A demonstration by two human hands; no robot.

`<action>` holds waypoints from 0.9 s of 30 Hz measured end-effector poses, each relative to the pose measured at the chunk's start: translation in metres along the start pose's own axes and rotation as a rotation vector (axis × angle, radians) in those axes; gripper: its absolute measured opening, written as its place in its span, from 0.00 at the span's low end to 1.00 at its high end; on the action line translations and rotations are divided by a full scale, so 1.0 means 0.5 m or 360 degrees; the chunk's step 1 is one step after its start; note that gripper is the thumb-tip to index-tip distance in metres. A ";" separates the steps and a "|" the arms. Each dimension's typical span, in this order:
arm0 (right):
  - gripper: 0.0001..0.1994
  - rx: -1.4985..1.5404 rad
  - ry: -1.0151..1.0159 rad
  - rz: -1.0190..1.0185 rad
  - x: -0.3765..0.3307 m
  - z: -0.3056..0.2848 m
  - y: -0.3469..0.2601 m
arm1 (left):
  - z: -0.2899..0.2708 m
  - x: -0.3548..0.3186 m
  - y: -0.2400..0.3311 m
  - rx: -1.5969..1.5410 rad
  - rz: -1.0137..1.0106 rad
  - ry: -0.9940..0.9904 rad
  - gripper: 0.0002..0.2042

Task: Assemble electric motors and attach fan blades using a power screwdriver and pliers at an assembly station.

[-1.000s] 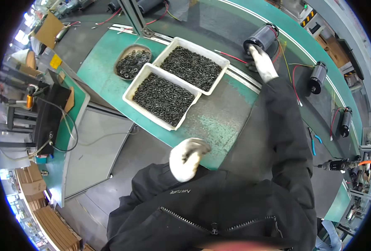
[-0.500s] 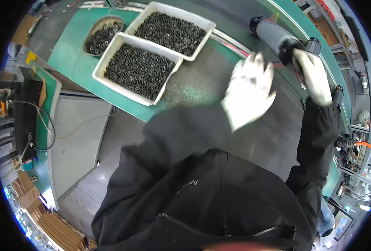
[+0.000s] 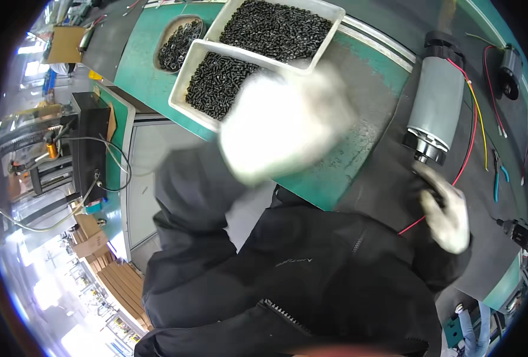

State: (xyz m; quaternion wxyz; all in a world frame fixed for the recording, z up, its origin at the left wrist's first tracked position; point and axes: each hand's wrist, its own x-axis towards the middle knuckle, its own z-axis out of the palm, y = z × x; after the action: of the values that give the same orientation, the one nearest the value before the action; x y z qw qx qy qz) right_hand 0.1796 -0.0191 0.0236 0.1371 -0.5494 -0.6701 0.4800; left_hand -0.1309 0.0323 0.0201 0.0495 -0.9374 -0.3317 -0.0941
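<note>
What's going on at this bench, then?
A person is working with two gloved hands. The right hand is at the near end of a grey cylinder with coloured wires; whether it grips anything is unclear. The left hand, blurred, hides part of the front white tray of small black parts. Blue-handled pliers lie to the cylinder's right.

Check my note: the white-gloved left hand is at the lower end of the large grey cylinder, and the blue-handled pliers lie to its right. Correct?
Not quite: the head view shows the right hand at the lower end of the large grey cylinder. The blue-handled pliers do lie to its right.
</note>
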 end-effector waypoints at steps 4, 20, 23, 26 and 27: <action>0.16 -0.0288 0.1512 -0.0049 -0.095 -0.143 0.154 | 0.096 -0.020 -0.228 0.0001 -0.1264 0.0149 0.15; 0.27 0.0407 0.1484 -0.0361 -0.233 -0.424 0.382 | 0.103 -0.032 -0.281 0.0037 -0.1070 0.0093 0.12; 0.29 0.0439 0.1471 -0.0528 -0.255 -0.356 0.310 | 0.033 -0.018 -0.228 -0.0299 -0.1026 0.0361 0.11; 0.33 0.1119 0.0967 -0.1207 -0.259 -0.279 0.262 | -0.027 -0.001 -0.108 -0.1861 -0.0960 0.0684 0.09; 0.32 0.1316 0.0529 -0.1409 -0.223 -0.248 0.202 | -0.009 0.003 -0.075 -0.2470 -0.0660 0.0878 0.08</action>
State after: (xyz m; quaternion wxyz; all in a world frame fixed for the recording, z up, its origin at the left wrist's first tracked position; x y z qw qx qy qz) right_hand 0.3689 -0.0613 0.0441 0.6263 -0.1887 -0.5627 0.5055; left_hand -0.1539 0.0617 0.0261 -0.5466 -0.5695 -0.3143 -0.5273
